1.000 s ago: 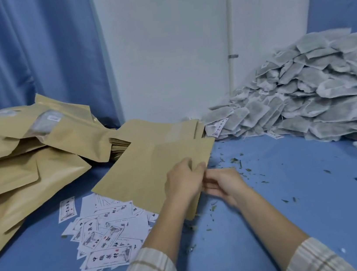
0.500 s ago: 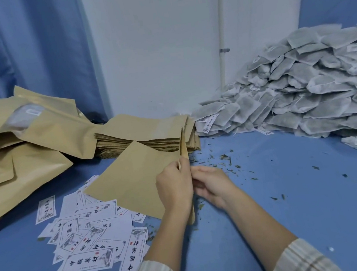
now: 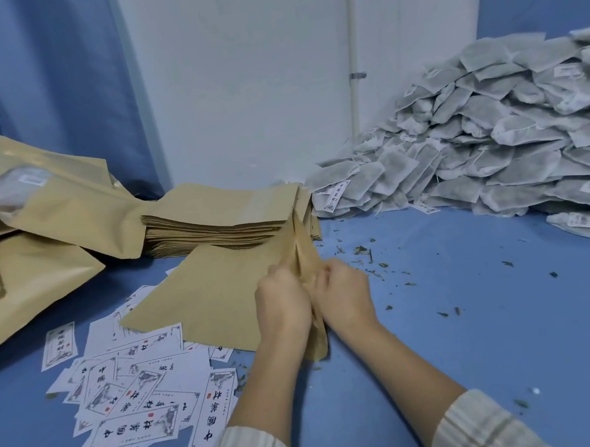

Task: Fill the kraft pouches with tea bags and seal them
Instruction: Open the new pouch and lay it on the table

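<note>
An empty kraft pouch (image 3: pixel 216 295) lies flat over the blue table with its mouth edge raised toward me. My left hand (image 3: pixel 284 306) pinches one lip of that mouth and my right hand (image 3: pixel 345 295) pinches the other, the two lips slightly parted between them. Behind it stands a stack of flat kraft pouches (image 3: pixel 220 218). A big heap of grey tea bags (image 3: pixel 501 141) fills the back right.
Filled kraft pouches (image 3: pixel 21 231) are piled at the left. White printed labels (image 3: pixel 131 394) are scattered at the front left, partly under the held pouch. Loose tea crumbs (image 3: pixel 371 262) dot the blue table (image 3: pixel 490 328). A white wall stands behind.
The pouch's mouth edge has been turned up on end, and both hands have closed in on it; the right hand now pinches the lip opposite the left.
</note>
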